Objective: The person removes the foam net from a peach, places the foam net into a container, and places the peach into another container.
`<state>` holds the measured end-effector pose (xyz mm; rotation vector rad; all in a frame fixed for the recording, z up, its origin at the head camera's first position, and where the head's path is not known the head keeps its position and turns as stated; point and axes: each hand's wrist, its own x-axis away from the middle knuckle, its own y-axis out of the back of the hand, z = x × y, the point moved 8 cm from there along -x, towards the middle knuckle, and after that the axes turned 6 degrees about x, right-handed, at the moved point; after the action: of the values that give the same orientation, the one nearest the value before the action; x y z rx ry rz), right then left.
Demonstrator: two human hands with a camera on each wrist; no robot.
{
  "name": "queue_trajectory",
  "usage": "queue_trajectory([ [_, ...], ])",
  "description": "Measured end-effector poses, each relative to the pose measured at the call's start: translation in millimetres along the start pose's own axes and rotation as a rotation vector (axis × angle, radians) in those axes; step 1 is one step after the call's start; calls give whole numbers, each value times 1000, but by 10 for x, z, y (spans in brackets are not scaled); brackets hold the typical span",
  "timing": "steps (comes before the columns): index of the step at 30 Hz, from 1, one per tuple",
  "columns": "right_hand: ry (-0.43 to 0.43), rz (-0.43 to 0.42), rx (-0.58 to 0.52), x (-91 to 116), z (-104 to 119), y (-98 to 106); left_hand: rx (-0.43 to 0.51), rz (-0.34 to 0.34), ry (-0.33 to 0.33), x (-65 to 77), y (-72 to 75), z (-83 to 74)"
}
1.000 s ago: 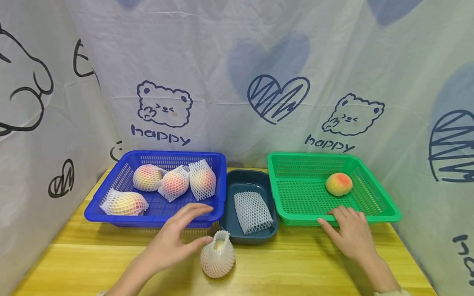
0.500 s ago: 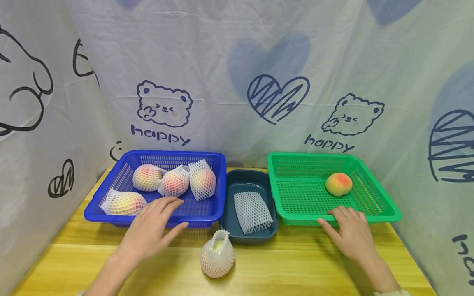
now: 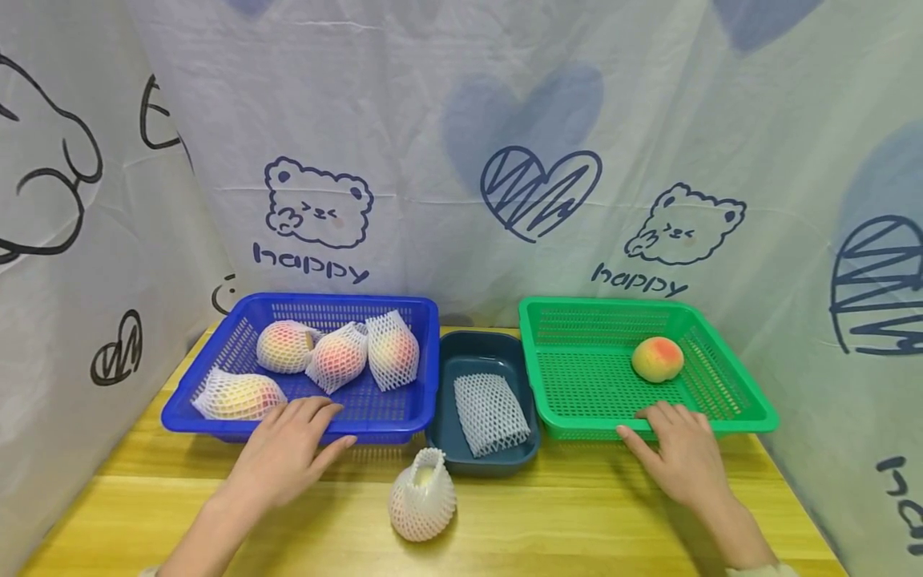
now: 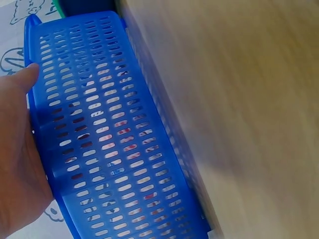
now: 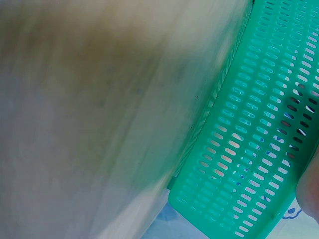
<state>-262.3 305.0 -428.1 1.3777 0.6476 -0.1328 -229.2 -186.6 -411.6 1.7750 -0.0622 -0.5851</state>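
Resting left: your left hand (image 3: 284, 449) lay over the near rim of the blue basket (image 3: 371, 406), fingers loose across the edge, thumb spread away from them.
Right side: your right hand (image 3: 678, 461) draped similarly over the near rim of the green basket (image 3: 577, 373), fingers relaxed, thumb apart.
Blue basket: it stood on the left of the counter (image 3: 548, 521), holding four netted peaches (image 3: 392, 353), three towards the far side and one near the left wall.
Green basket: it stood on the right, with one bare peach (image 3: 658, 359) towards its right side.
Between baskets: a dark tray (image 3: 479, 361) held a white foam net (image 3: 492, 413).
Nearest you: a fifth netted peach (image 3: 422, 503) sat on the counter, net mouth upward.
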Motion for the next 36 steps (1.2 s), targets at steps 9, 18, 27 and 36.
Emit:
queue_trajectory([
  [9, -12, 21, 1, -11, 1, 0, -44, -5, 3, -7, -51, 24],
  [18, -43, 59, -53, -22, -9, 7, -68, -8, 9, -8, -54, 15],
  [27, -85, 55, -164, -17, 12, 47, -72, -31, -1, 6, -58, 0],
  [36, -109, 16, -278, -27, 158, 147, -74, -41, -3, -2, -47, -3],
])
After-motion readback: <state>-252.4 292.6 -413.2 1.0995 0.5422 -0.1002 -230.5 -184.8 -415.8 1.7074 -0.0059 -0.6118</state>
